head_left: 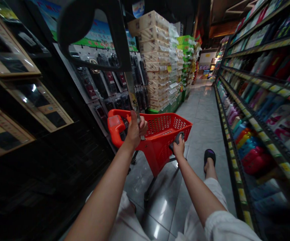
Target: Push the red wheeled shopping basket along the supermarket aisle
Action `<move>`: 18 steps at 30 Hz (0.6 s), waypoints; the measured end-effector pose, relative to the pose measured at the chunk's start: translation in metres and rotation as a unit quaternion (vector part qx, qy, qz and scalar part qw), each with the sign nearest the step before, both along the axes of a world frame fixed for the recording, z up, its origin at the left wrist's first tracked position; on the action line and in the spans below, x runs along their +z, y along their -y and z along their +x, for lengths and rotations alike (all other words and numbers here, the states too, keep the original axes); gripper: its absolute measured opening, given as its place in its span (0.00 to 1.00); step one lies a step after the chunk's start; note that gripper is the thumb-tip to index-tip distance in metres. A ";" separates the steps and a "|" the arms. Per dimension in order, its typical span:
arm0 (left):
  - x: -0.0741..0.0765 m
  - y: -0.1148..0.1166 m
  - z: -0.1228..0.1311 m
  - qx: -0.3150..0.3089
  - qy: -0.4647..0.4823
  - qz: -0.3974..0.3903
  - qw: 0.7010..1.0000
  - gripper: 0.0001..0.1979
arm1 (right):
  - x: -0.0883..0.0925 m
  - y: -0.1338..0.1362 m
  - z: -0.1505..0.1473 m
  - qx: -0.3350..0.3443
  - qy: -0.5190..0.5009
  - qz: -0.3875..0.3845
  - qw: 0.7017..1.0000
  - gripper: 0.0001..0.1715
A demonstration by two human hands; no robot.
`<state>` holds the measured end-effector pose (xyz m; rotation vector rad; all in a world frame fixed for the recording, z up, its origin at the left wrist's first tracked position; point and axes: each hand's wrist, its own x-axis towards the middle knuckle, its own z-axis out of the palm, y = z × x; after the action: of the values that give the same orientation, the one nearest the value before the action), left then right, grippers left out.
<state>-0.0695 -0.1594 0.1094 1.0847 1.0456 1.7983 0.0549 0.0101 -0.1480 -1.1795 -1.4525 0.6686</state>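
Note:
A red plastic shopping cart (160,134) stands on the tiled floor just ahead of me. My left hand (134,132) is closed around the long handle of a black pan-like item (84,30), which rises up and to the left over the cart's left end. I cannot tell whether the same hand also touches the cart's red handle (114,129). My right hand (178,149) is closed on the cart's dark grip (177,138) at its right side. Both forearms reach forward from the bottom of the view.
Shelves of coloured bottles (255,110) line the right side. Dark display cases (34,100) and hanging packaged goods (104,80) fill the left. Stacked tissue packs (157,60) stand beyond the cart. The grey aisle floor (202,107) runs ahead. My sandalled foot (209,157) is forward.

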 end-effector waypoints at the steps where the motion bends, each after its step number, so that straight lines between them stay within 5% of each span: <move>1: 0.000 0.000 0.000 -0.001 0.003 0.002 1.000 0.37 | -0.004 0.011 -0.008 0.006 0.000 -0.002 1.000 0.39; 6: 0.000 -0.003 -0.001 -0.001 0.009 -0.002 1.000 0.37 | -0.016 0.092 -0.040 0.071 0.014 -0.006 0.997 0.46; 11: -0.001 -0.006 -0.004 -0.008 0.000 0.008 1.000 0.38 | -0.043 0.155 -0.035 0.169 0.070 -0.009 0.983 0.49; 14: -0.002 -0.007 -0.005 -0.012 -0.021 0.026 0.999 0.38 | -0.047 0.148 -0.019 0.180 0.037 0.011 0.983 0.43; 18: -0.001 -0.005 -0.003 -0.005 -0.017 0.026 1.000 0.38 | -0.015 0.101 -0.010 0.040 -0.051 0.013 0.998 0.39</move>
<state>-0.0723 -0.1539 0.1082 1.1539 1.0175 1.8129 0.0445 -0.0907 -0.1629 -1.0573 -1.4237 0.7528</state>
